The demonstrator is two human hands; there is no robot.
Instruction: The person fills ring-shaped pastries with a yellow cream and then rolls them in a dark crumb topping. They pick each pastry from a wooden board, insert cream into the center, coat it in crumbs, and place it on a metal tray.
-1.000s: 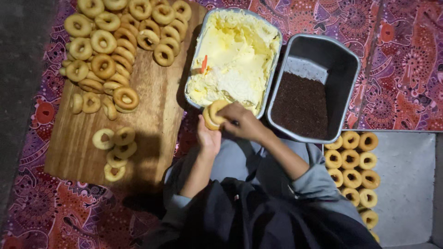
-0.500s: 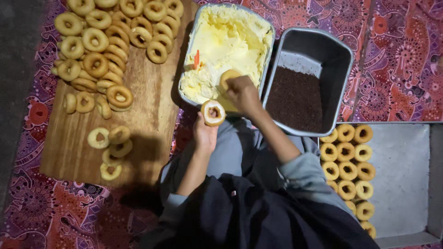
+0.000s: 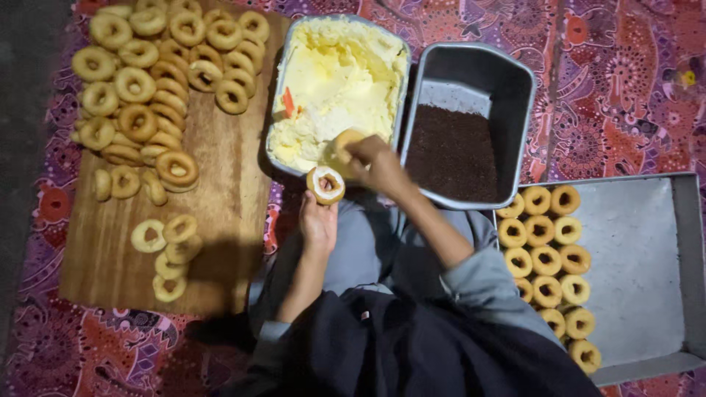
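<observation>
My left hand [image 3: 318, 220] holds a small ring-shaped doughnut [image 3: 325, 184] with pale cream on its top, just below the near rim of a metal tub [image 3: 290, 44] of yellow cream [image 3: 334, 81]. My right hand [image 3: 376, 163] is shut on a yellowish spatula [image 3: 340, 144] whose end rests at the cream's near edge, right above the doughnut. A small orange piece [image 3: 288, 103] sticks out of the cream.
A wooden board [image 3: 220, 191] at left carries several plain doughnuts [image 3: 147, 95]. A grey pan [image 3: 507, 73] with dark chocolate sprinkles [image 3: 452, 154] stands right of the tub. A metal tray [image 3: 632, 250] at right holds several rows of doughnuts [image 3: 548, 257]. A patterned purple cloth [image 3: 625, 81] lies underneath.
My right hand went from the doughnut up into the cream and now sits at the tub's near edge with the spatula. The left hand turned the doughnut face up and kept it there.
</observation>
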